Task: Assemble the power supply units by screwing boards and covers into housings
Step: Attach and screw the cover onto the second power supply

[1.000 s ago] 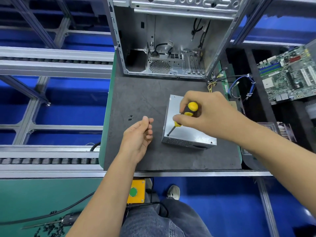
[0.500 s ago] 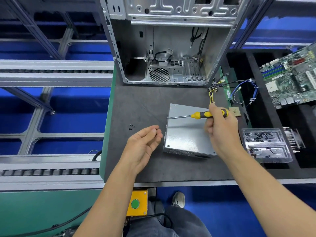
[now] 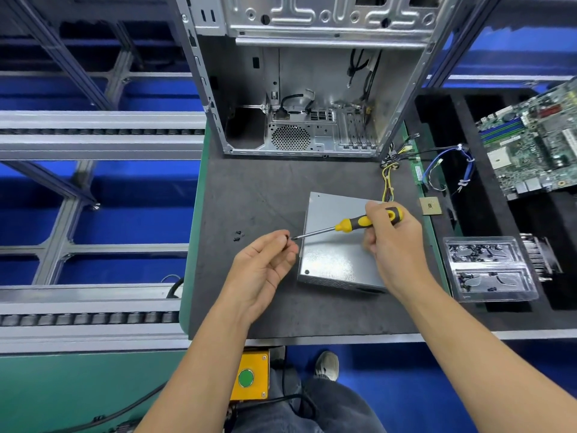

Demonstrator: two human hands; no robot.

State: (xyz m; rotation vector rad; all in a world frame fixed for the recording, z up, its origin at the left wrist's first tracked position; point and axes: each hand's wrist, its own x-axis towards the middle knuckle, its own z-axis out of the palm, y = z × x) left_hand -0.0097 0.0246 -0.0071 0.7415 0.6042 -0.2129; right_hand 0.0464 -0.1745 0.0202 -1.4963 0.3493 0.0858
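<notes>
- Fingers of the left hand (image 3: 265, 264), at frame centre, curl narrow, pinching a small dark screw (image 3: 286, 237); the screwdriver tip meets it from the right.
- Right hand (image 3: 390, 242) grips the yellow-and-black rubber-handled screwdriver (image 3: 359, 222), its thin steel shaft lying nearly level, pointing left.
- Grey sheet-metal power supply box (image 3: 334, 260) lies flat beneath, on the dark matte mat (image 3: 265, 189).
- Spare black screws (image 3: 238, 236) lie further left.
- Open bare-steel computer case (image 3: 312, 89) stands at upper centre.

power supply unit (image 3: 337, 248): closed silver metal box, flat on the dark tabletop (image 3: 256, 189), centre of frame, vented side toward the viewer
screwdriver (image 3: 349, 225): yellow-black handle, nearly level above the unit, tip pointing left
loose screws (image 3: 238, 236): small, black, left of unit
</notes>
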